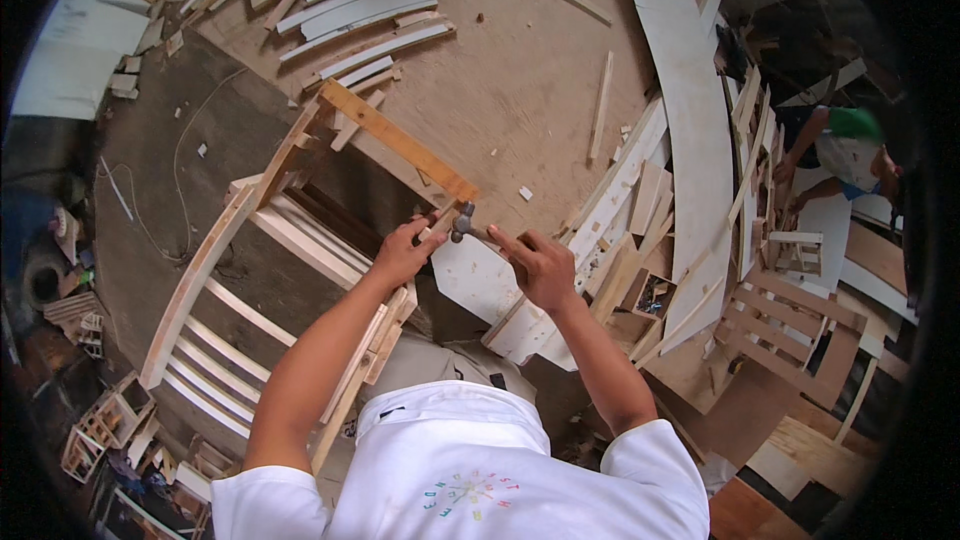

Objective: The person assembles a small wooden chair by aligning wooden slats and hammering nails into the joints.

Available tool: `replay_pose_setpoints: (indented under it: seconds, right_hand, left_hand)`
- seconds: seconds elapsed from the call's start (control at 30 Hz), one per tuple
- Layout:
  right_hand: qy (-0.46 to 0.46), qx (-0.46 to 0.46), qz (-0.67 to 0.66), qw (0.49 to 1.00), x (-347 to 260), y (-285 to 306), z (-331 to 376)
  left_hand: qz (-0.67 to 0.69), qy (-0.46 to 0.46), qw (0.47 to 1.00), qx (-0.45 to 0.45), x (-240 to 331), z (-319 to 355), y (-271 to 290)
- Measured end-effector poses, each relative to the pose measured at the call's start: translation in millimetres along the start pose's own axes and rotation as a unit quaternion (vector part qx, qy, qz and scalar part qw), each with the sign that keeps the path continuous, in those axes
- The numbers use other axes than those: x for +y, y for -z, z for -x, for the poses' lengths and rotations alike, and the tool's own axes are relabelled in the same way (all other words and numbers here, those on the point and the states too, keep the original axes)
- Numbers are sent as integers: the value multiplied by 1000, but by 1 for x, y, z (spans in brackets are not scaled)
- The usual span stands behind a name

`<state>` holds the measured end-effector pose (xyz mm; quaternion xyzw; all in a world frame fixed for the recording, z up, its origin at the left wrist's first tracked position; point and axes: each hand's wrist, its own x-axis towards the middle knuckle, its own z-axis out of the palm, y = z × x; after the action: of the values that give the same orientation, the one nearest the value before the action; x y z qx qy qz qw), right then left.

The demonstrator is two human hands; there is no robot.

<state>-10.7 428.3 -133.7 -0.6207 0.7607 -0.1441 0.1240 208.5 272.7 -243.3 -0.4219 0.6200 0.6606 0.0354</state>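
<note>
My right hand (541, 271) is closed around the handle of a hammer (463, 223), whose dark metal head is by the corner of a wooden chair frame (370, 128). The index finger lies along the handle. Close to the hammer head, my left hand (402, 253) has its fingers closed at the frame's upright; whatever they pinch is too small to make out. The frame has pale slats (213, 365), a curved side rail (195, 275) and a light brown top rail. It stands at my left, against my legs.
Curved white-faced wood pieces (365, 10) lie on the brown work surface ahead. Long white boards (690, 120) and offcuts are piled on the right, beside a small box of hardware (655, 295). Another person (845, 150) works at the far right. A cord (180, 165) trails across the floor at left.
</note>
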Motion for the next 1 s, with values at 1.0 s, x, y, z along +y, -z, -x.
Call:
replay_pose_setpoints:
  seconds: [1.0]
  right_hand:
    - [-324,135,-395,849,-67,-52,22]
  left_hand:
    - [-4,-25,1000,-1,-16,-11,-3]
